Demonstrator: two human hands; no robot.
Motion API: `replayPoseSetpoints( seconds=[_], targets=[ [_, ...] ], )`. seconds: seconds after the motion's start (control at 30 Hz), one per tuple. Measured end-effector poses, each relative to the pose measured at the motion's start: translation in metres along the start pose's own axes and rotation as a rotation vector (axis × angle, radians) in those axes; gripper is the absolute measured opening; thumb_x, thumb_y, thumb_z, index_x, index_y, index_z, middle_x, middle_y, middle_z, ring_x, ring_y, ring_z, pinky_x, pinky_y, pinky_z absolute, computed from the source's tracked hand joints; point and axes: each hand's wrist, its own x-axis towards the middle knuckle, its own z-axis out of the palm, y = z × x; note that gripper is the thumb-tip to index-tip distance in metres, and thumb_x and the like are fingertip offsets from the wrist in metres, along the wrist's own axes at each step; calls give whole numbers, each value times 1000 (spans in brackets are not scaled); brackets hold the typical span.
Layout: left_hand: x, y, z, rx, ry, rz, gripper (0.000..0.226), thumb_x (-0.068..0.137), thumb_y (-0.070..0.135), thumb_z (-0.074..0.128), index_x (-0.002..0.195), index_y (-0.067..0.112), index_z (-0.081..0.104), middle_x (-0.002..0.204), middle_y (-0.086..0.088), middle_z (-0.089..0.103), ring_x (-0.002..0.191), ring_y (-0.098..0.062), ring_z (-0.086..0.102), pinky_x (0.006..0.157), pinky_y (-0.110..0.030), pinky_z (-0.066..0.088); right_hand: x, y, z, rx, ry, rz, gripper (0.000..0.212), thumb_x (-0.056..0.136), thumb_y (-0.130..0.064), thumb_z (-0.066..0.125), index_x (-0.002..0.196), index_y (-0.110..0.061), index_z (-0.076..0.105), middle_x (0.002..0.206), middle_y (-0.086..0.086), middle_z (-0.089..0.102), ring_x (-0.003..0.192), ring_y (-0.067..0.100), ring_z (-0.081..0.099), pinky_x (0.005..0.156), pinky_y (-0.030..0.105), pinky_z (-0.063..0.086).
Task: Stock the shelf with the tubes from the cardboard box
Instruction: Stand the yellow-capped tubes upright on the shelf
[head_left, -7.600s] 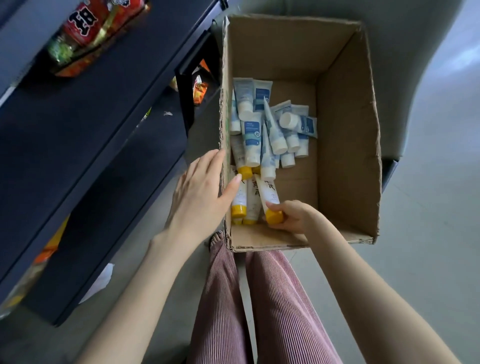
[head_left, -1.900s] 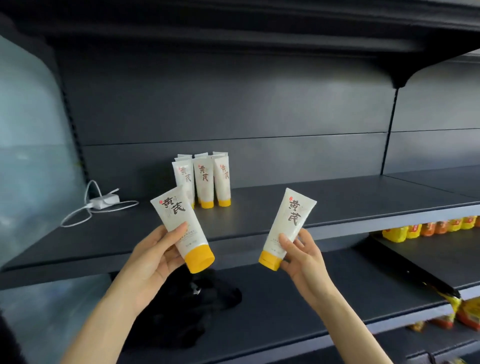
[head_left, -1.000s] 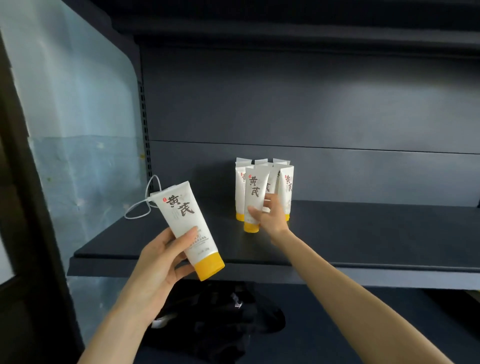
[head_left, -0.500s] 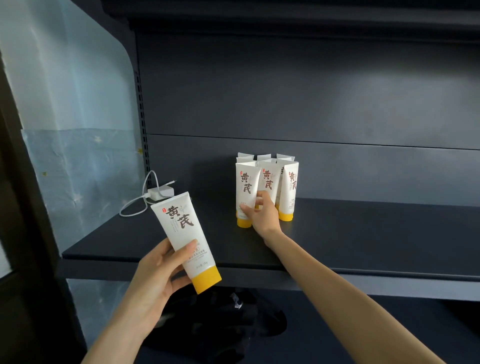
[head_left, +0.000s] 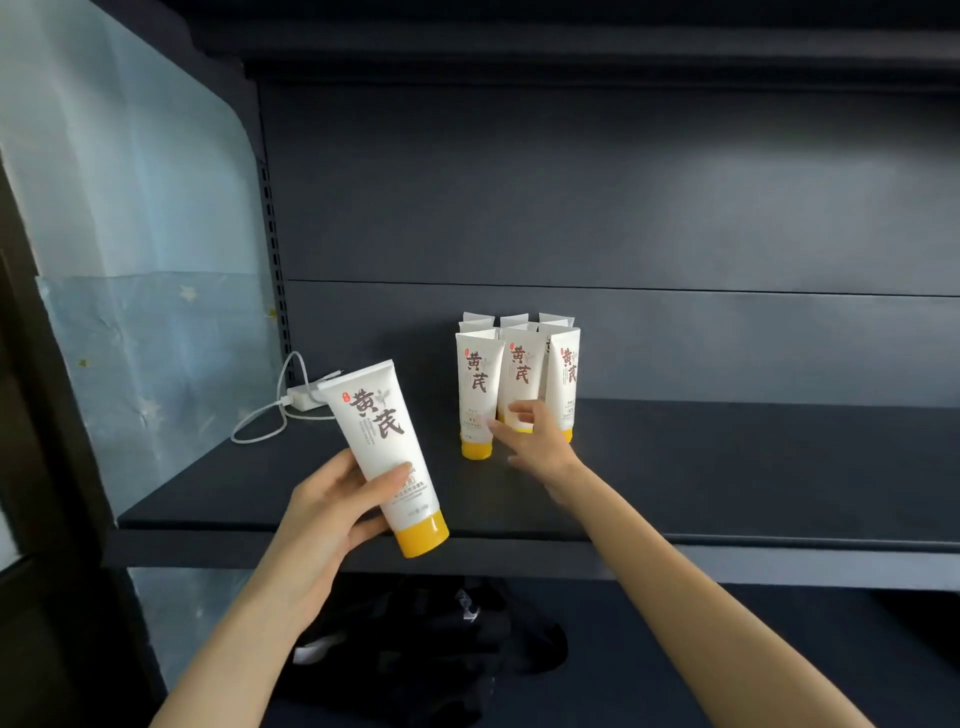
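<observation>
Several white tubes with yellow caps (head_left: 565, 374) stand cap-down in a tight cluster on the dark shelf (head_left: 727, 467). The front-left tube (head_left: 478, 384) stands upright at the cluster's near corner. My right hand (head_left: 537, 447) is just in front of the cluster, its fingers loosely spread and slightly blurred; the fingertips reach the lower parts of the front tubes without gripping any. My left hand (head_left: 322, 514) holds another such tube (head_left: 382, 441) tilted, cap toward me, above the shelf's front edge. The cardboard box is out of view.
A white charger with a looped cable (head_left: 306, 397) lies at the shelf's left rear. Bare shelf board stretches to the right of the tubes. A black bundle (head_left: 431, 639) lies on the shelf below. A blue-papered side panel (head_left: 130, 260) bounds the left.
My right hand stood its tube at the front left of the cluster and has opened its fingers off it. The left hand has kept its tube and drifted slightly right.
</observation>
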Motion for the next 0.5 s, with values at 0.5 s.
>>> replayPoseSetpoints(
  seconds=[0.5],
  targets=[
    [24, 2, 62, 105, -63, 90, 37, 81, 9, 70, 116, 17, 62, 104, 1, 72, 97, -11, 68, 75, -26, 58, -114, -8, -24, 191, -142, -304, 36, 95, -32, 51, 131, -28, 49, 118, -6, 63, 110, 7, 61, 93, 27, 51]
  ],
)
